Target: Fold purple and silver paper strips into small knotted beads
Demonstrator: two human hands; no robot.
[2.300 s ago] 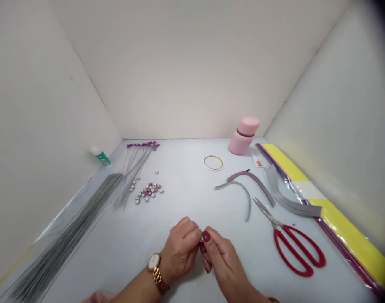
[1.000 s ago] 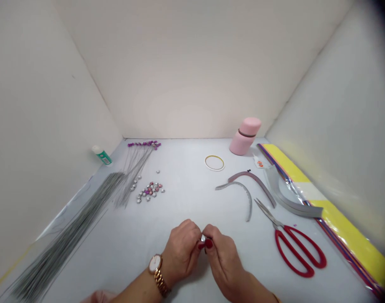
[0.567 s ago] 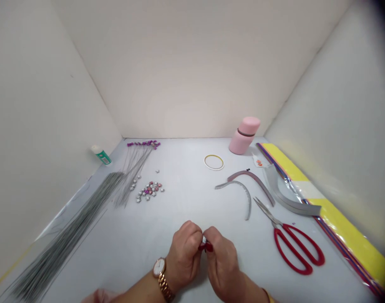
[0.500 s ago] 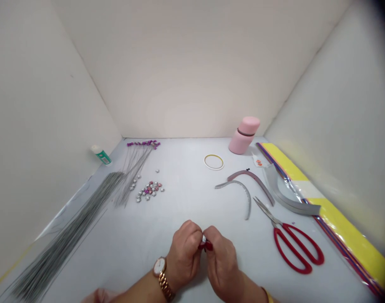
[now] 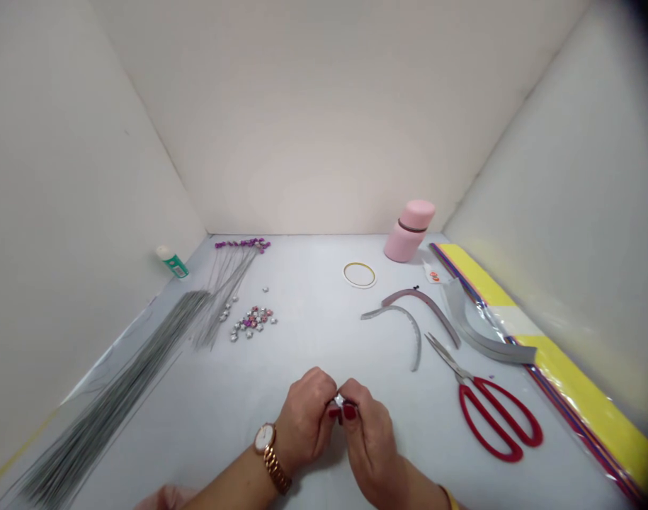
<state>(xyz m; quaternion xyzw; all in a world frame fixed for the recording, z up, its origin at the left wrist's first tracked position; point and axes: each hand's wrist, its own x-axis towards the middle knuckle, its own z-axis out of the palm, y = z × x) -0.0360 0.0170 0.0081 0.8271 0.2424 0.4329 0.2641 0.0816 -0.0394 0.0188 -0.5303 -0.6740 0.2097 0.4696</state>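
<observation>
My left hand (image 5: 307, 418), with a gold watch (image 5: 265, 438) on its wrist, pinches a tiny silver piece (image 5: 339, 401) between thumb and fingers. From the other side my right hand (image 5: 370, 432) grips the same piece, fingertips nearly touching. Its exact shape is mostly covered by the fingers. Beyond them to the left lies a cluster of small silver, pink and purple stars (image 5: 253, 321). Two curved bundles of narrow strips, one silver (image 5: 415, 333) and one pinkish (image 5: 438, 309), lie to the right, beside red-handled scissors (image 5: 464, 379) with slightly parted blades.
A wire bundle (image 5: 122, 382) and purple-tipped wires (image 5: 231, 280) lie left, near a glue stick (image 5: 173, 263). At the back are a tape ring (image 5: 359, 285) and a pink bottle (image 5: 403, 243). Wide silver strips (image 5: 477, 338) and yellow packs (image 5: 583, 386) lie right.
Both hands have shifted slightly left and upward in the view. The thumbs have turned so their red nails show more, and the silver piece stays between the fingertips.
</observation>
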